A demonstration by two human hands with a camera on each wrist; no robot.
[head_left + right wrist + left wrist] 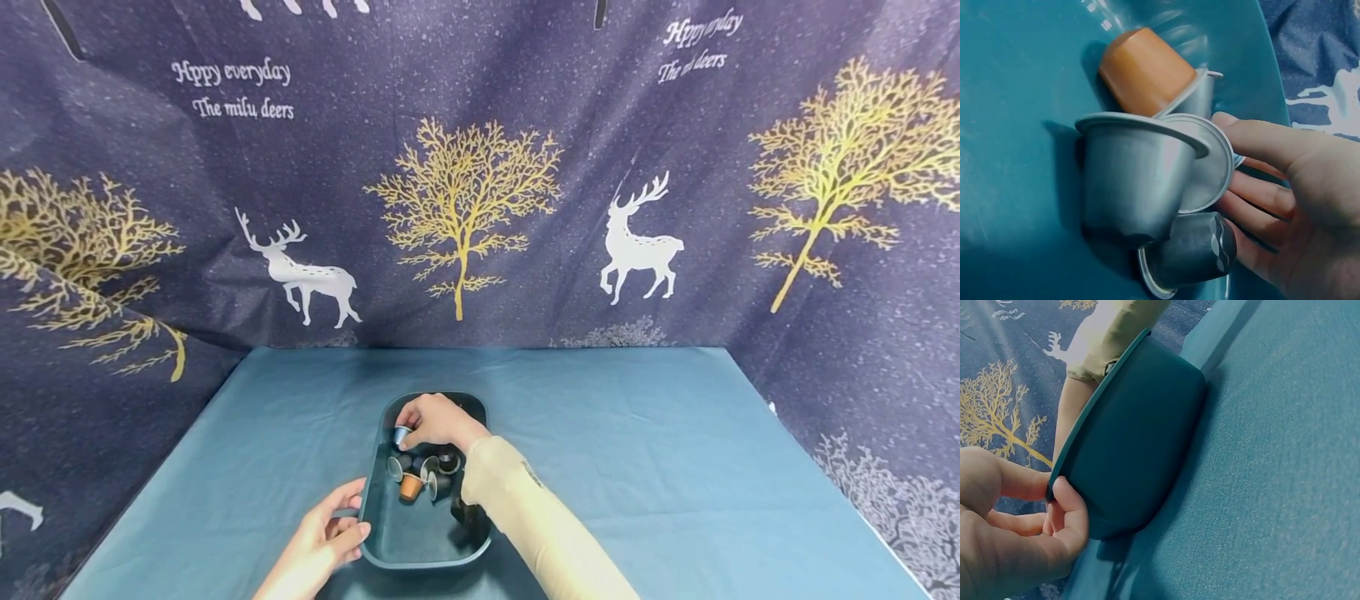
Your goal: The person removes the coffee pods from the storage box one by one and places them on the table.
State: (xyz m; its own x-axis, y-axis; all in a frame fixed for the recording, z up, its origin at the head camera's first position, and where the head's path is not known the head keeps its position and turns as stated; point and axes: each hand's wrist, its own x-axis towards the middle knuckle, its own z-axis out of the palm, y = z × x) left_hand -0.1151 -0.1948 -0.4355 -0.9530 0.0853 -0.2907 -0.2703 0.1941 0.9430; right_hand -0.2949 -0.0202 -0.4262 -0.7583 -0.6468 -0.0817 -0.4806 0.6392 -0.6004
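A dark green plastic tub holds several coffee capsules. My left hand pinches its near left rim; the left wrist view shows thumb and finger at the edge of the tub. Inside the far left part, my right hand holds a light blue coffee capsule between thumb and fingers. That capsule is mostly hidden in the right wrist view, behind other capsules. Below the hand lie an orange capsule, a grey capsule and a black capsule, among others.
A dark item, partly covered by the right sleeve, lies by the tub's right wall. Blue-green cloth covers the table. A dark curtain with deer and trees hangs behind and at both sides.
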